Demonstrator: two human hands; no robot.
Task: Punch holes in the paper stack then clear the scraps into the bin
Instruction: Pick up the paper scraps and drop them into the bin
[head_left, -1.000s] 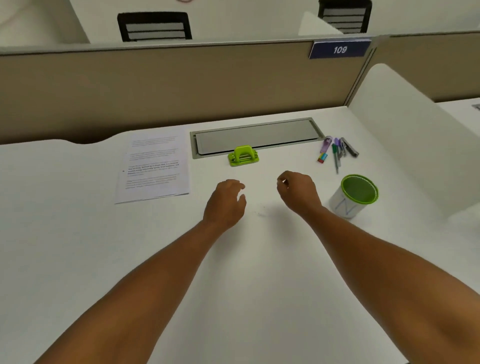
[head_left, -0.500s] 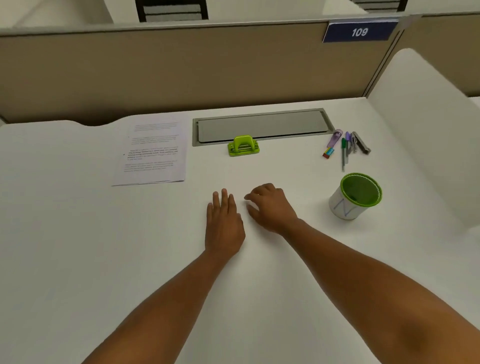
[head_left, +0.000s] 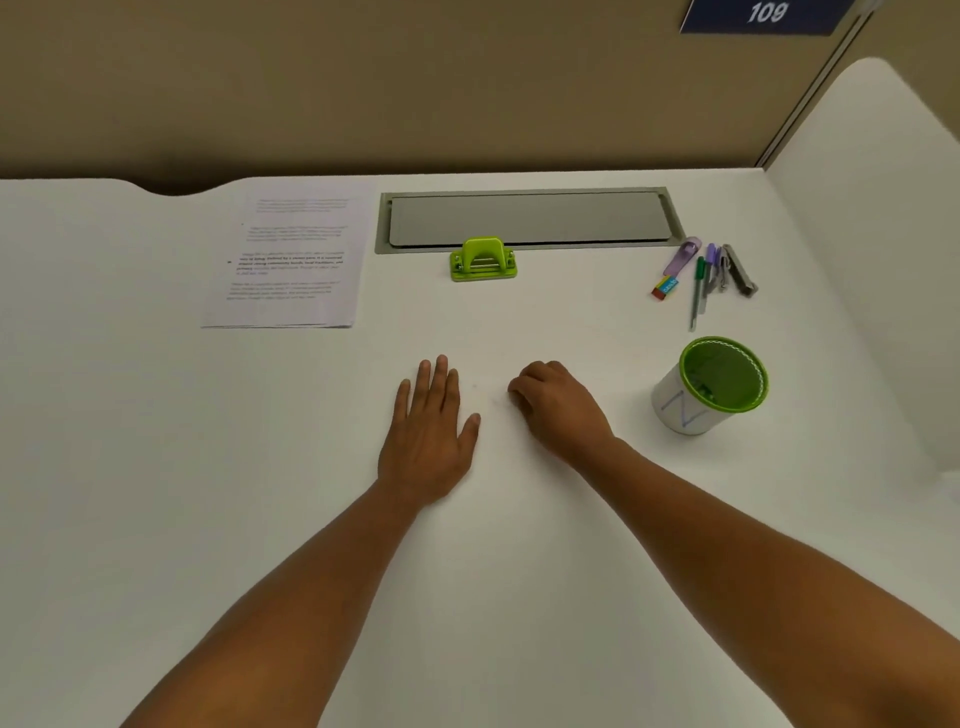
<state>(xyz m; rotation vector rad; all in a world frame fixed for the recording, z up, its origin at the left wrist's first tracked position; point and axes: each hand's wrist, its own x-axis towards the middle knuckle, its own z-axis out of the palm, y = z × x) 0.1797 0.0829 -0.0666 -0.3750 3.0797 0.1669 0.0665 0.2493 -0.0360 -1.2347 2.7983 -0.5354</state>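
Head view: the left hand (head_left: 430, 431) lies flat on the white tabletop (head_left: 156, 467), fingers straight and together, grasping nothing. Just beside it, the right hand (head_left: 558, 410) rests with its fingers curled under, knuckles up; whether the fingertips pinch anything against the surface cannot be told from here. Between the two hands a few faint specks (head_left: 475, 387) show on the tabletop, which may be paper scraps, though they are too small to be sure.

The paper stack (head_left: 291, 260) lies well apart to the far left, squared and face up, with nothing on it. The green hole punch (head_left: 483, 259) stands behind the hands, just in front of the grey cable hatch (head_left: 530, 221), and no sheet is in it. The bin (head_left: 714, 387), a small white cup with a green rim, stands near the right hand on its outer side; something small and green lies in its bottom. A cluster of pens and small stationery (head_left: 706, 273) lies beyond the bin.

As a judgement: the punching looks done, since stack and punch are set aside. The work in hand seems to be gathering the last scraps toward one spot. What is left is lifting or sweeping them into the bin.
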